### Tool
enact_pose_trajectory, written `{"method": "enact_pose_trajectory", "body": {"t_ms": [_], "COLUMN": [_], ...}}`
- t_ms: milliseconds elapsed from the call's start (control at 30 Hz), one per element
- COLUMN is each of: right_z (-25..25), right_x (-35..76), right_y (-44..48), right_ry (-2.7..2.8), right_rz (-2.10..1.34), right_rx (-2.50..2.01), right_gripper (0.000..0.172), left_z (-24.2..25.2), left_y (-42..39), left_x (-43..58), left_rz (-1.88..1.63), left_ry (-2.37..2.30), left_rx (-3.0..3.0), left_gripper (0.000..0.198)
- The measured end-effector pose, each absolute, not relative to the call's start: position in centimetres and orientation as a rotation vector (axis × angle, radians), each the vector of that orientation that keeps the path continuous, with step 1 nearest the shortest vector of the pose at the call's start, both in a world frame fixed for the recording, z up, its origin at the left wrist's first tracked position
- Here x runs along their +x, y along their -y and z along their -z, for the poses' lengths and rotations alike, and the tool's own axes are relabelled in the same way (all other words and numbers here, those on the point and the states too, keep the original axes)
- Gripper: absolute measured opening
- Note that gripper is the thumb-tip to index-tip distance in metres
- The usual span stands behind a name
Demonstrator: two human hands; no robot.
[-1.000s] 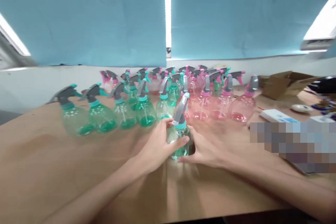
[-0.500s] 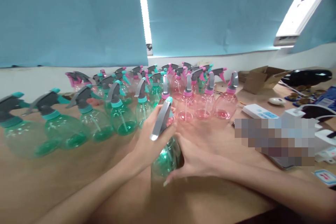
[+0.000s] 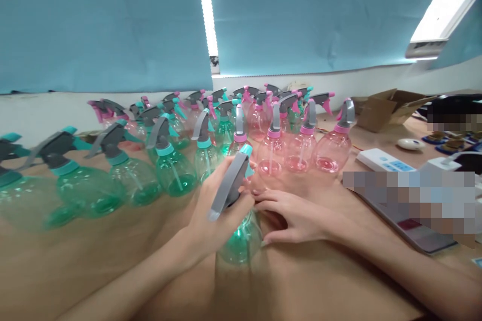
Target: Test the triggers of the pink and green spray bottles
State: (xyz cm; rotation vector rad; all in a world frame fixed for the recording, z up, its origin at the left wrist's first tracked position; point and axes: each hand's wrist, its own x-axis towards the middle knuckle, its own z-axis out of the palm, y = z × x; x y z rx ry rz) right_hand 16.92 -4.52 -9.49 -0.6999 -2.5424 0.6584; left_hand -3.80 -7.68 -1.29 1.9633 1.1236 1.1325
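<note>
In the middle of the view stands a green spray bottle [image 3: 241, 243] with a grey trigger head and a teal nozzle. My left hand [image 3: 222, 200] is closed around its neck, just under the head. At the bottle's right side, my right hand [image 3: 289, 215] has its fingers curved and its thumb apart from them. Its thumb tip lies right by the bottle's wall; whether it touches cannot be made out. Green spray bottles [image 3: 175, 173] line up to the left. Pink spray bottles [image 3: 331, 150] stand beyond my right hand.
More spray bottles crowd the table's back. At the right lie a white power strip [image 3: 380, 160], a phone-like flat device [image 3: 425, 238], partly pixelated, and a white mouse [image 3: 410, 144]. An open cardboard box [image 3: 380, 110] sits behind them. Blue sheeting [image 3: 113, 25] hangs at the back.
My right hand has loosened from around the bottle's body and drawn slightly right. My left hand still grips the neck. The view has shifted slightly.
</note>
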Motion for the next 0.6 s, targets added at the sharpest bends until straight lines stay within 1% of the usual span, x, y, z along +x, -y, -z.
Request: {"method": "enact_pose_trajectory", "body": {"t_ms": [100,233,600], "right_z": [9.3,9.2,9.8], "right_x": [17.2,17.1,16.5], "right_y": [4.4,4.4,4.7], "right_ry": [2.535,2.521,2.466], "right_rz": [-0.694,-0.700,-0.753], "right_rx": [-0.686,-0.708,-0.807], "right_gripper": [0.053,0.051,0.032], "left_z": [1.4,1.6,1.7], "left_y": [7.6,7.4,7.2], "left_x": [-3.8,-4.2,-4.9], "left_rz": [-1.126,-1.164,-1.127], "left_ry": [-1.104,-1.066,-1.043], "left_rx": [1.980,2.034,2.046], "left_gripper": [0.014,0.009,0.013]}}
